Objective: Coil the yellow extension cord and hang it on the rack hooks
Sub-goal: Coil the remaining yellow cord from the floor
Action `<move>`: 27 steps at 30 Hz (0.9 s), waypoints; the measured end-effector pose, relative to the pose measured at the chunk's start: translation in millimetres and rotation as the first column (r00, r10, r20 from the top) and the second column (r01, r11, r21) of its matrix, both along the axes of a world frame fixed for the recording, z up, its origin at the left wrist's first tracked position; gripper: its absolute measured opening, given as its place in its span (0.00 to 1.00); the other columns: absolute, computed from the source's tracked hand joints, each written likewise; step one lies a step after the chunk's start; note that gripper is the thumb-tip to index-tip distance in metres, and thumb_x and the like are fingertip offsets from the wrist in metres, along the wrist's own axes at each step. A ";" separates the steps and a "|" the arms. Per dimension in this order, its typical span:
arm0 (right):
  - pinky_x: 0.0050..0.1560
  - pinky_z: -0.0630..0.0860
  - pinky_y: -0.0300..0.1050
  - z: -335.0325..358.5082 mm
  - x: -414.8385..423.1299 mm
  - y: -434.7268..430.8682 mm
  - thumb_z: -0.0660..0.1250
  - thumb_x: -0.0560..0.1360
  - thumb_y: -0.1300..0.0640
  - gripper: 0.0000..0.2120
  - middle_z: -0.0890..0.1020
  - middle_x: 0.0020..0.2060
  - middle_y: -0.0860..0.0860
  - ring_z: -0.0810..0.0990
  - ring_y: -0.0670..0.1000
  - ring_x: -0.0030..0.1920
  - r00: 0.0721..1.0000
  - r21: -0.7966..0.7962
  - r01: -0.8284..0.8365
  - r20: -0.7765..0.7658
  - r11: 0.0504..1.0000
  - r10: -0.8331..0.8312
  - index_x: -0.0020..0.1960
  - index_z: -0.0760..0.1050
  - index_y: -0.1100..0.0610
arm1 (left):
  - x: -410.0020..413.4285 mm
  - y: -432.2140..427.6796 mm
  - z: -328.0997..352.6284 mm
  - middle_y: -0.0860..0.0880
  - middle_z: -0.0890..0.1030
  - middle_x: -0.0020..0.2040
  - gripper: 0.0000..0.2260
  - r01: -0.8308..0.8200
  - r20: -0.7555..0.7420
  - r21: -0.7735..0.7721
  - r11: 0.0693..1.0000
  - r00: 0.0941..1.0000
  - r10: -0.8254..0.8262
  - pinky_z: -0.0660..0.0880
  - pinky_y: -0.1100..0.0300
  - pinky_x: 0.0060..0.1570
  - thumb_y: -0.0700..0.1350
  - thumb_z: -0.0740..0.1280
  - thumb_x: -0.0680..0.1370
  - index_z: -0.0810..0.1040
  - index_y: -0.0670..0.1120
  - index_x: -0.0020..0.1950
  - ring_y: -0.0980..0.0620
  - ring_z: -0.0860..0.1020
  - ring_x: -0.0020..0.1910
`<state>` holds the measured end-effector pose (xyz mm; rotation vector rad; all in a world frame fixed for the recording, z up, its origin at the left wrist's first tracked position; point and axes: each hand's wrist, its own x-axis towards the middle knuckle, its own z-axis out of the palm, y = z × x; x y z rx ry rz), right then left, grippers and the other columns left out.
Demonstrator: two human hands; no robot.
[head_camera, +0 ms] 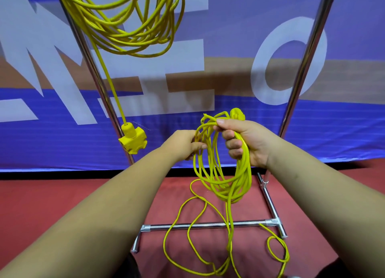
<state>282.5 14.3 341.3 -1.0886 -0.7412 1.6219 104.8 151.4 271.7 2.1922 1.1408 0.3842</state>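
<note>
Floor: red floor (62, 194), filling the view from 4 to 8 o'clock.
Slack: loose yellow loops (187, 236) lie on the floor at 6 o'clock. They cross over the rack's base bar and rise to the held coil.
Rack base: chrome bar (204, 225) lies flat on the floor at 6 o'clock. A side rail joins it at its 3 o'clock end.
Cord: yellow coil (220, 182) hangs just below centre, between the two hands, with its lower loops clear of the floor.
Left grip: hand (183, 144) at the coil's 9 o'clock side, thumb and fingers pinching a few strands.
Right grip: hand (248, 140) at the coil's 1 o'clock edge, fingers curled tight round the gathered loops.
Plug: yellow plug (237, 113) stands up just above the right thumb, at the hand's 12 o'clock.
Socket block: yellow block (133, 139) at 9 o'clock, dangling on a straight run of cord, just beside the left post.
Posts: left post (93, 73) slants up toward 11 o'clock. Right post (308, 55) slants up toward 1 o'clock.
Hung coil: second yellow coil (129, 27) hangs at 11 o'clock. Its support is above the frame's edge.
Banner: blue banner (312, 132) with large pale letters stands behind the rack, from 9 through 12 to 3 o'clock.
</note>
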 end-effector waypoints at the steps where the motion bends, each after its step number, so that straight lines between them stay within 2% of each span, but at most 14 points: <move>1: 0.18 0.63 0.35 -0.7 0.5 -0.1 0.70 0.80 0.50 0.09 0.70 0.26 0.45 0.66 0.42 0.20 1.000 -0.004 0.004 0.002 1.000 -0.004 0.49 0.79 0.56 | 1.3 -1.5 -2.0 0.52 0.84 0.38 0.07 0.003 -0.005 -0.045 0.999 1.000 -0.003 0.85 0.49 0.40 0.51 0.74 0.80 0.81 0.49 0.50 0.54 0.82 0.32; 4: 0.19 0.63 0.35 -1.2 2.7 -1.3 0.69 0.82 0.51 0.08 0.70 0.27 0.46 0.66 0.42 0.20 1.000 0.005 0.001 0.012 1.000 -0.001 0.48 0.80 0.56 | 1.5 -5.6 -6.1 0.50 0.84 0.47 0.19 0.000 -0.099 -0.146 0.989 0.995 -0.015 0.85 0.47 0.45 0.60 0.73 0.78 0.78 0.47 0.58 0.50 0.83 0.43; 6: 0.19 0.63 0.35 -0.1 4.0 -2.0 0.69 0.82 0.52 0.08 0.70 0.27 0.46 0.67 0.42 0.20 1.000 0.017 -0.010 0.015 1.000 0.009 0.48 0.80 0.55 | 0.2 -7.9 -4.7 0.50 0.81 0.55 0.28 0.017 -0.161 -0.222 0.975 0.985 -0.054 0.85 0.49 0.46 0.67 0.70 0.76 0.71 0.49 0.65 0.50 0.82 0.52; 9: 0.19 0.63 0.35 1.3 5.9 -3.0 0.69 0.80 0.52 0.07 0.70 0.27 0.46 0.67 0.42 0.20 1.000 0.040 -0.020 -0.001 0.999 0.020 0.48 0.79 0.56 | 2.7 -11.8 -5.3 0.50 0.80 0.57 0.32 -0.021 -0.152 -0.284 0.959 0.988 -0.023 0.85 0.48 0.44 0.72 0.71 0.72 0.65 0.53 0.64 0.50 0.84 0.53; 11: 0.20 0.64 0.35 3.1 6.5 -4.0 0.69 0.79 0.52 0.07 0.70 0.27 0.46 0.67 0.42 0.21 0.999 0.057 -0.033 -0.013 0.998 0.034 0.49 0.79 0.56 | 7.5 -14.1 -8.7 0.48 0.82 0.53 0.29 -0.060 -0.103 -0.279 0.958 0.994 0.033 0.86 0.47 0.42 0.69 0.74 0.71 0.71 0.50 0.59 0.48 0.85 0.50; 13: 0.20 0.65 0.35 4.7 6.5 -4.4 0.69 0.80 0.53 0.06 0.70 0.28 0.45 0.67 0.42 0.21 0.998 0.064 -0.050 -0.021 0.997 0.052 0.48 0.78 0.55 | 11.9 -15.2 -14.3 0.47 0.85 0.48 0.19 -0.086 -0.079 -0.235 0.968 0.994 0.069 0.86 0.48 0.39 0.61 0.75 0.74 0.77 0.50 0.55 0.47 0.85 0.47; 15: 0.20 0.64 0.35 4.8 7.9 -4.4 0.66 0.82 0.55 0.09 0.71 0.29 0.45 0.66 0.42 0.21 0.997 0.059 -0.061 -0.035 0.996 0.063 0.44 0.78 0.54 | 14.9 -15.6 -18.0 0.48 0.85 0.43 0.10 -0.083 -0.092 -0.163 0.983 0.993 0.068 0.85 0.49 0.39 0.52 0.72 0.77 0.81 0.47 0.52 0.46 0.84 0.43; 17: 0.19 0.61 0.34 4.5 11.1 -3.0 0.64 0.83 0.55 0.16 0.70 0.29 0.45 0.64 0.42 0.20 0.995 0.046 -0.077 -0.062 0.996 0.080 0.37 0.78 0.52 | 16.6 -14.2 -21.7 0.44 0.86 0.45 0.07 -0.076 -0.064 -0.149 0.986 0.996 0.067 0.84 0.49 0.39 0.46 0.70 0.78 0.82 0.44 0.52 0.42 0.85 0.42; 19: 0.18 0.59 0.35 5.7 14.5 -1.5 0.62 0.83 0.55 0.19 0.66 0.26 0.44 0.62 0.42 0.18 0.988 0.034 -0.108 -0.107 0.994 0.111 0.33 0.78 0.52 | 17.1 -13.9 -23.8 0.43 0.86 0.47 0.05 -0.071 0.020 -0.210 0.975 0.997 0.077 0.83 0.50 0.32 0.45 0.69 0.80 0.80 0.44 0.52 0.39 0.86 0.39; 21: 0.18 0.58 0.36 7.6 16.9 -0.3 0.62 0.82 0.55 0.19 0.64 0.25 0.45 0.60 0.42 0.18 0.984 0.029 -0.123 -0.127 0.992 0.126 0.33 0.78 0.52 | 17.8 -12.4 -24.9 0.43 0.86 0.48 0.07 -0.071 0.079 -0.241 0.968 0.993 0.092 0.82 0.51 0.30 0.47 0.70 0.82 0.79 0.44 0.53 0.41 0.85 0.35; 23: 0.18 0.57 0.36 9.5 16.9 0.0 0.65 0.81 0.53 0.16 0.63 0.24 0.45 0.60 0.42 0.18 0.987 0.022 -0.105 -0.115 0.994 0.107 0.35 0.78 0.52 | 18.5 -12.2 -26.2 0.41 0.86 0.51 0.10 -0.056 0.145 -0.301 0.952 0.984 0.104 0.82 0.51 0.32 0.51 0.70 0.82 0.80 0.44 0.56 0.43 0.84 0.36; 25: 0.19 0.57 0.36 9.5 16.2 0.9 0.67 0.82 0.51 0.15 0.63 0.25 0.45 0.60 0.42 0.19 0.995 0.014 -0.051 -0.082 0.999 0.052 0.36 0.77 0.51 | 16.8 -14.3 -24.1 0.42 0.85 0.57 0.18 -0.027 0.192 -0.418 0.908 0.974 0.117 0.84 0.51 0.39 0.59 0.68 0.82 0.80 0.44 0.59 0.45 0.86 0.42; 27: 0.19 0.57 0.36 7.7 16.0 2.5 0.68 0.82 0.52 0.15 0.63 0.26 0.44 0.60 0.42 0.19 0.998 0.007 0.028 -0.062 1.000 -0.028 0.36 0.75 0.50 | 11.4 -14.8 -21.8 0.45 0.83 0.61 0.31 -0.024 0.175 -0.569 0.822 0.973 0.150 0.85 0.49 0.45 0.70 0.63 0.78 0.78 0.45 0.65 0.45 0.86 0.51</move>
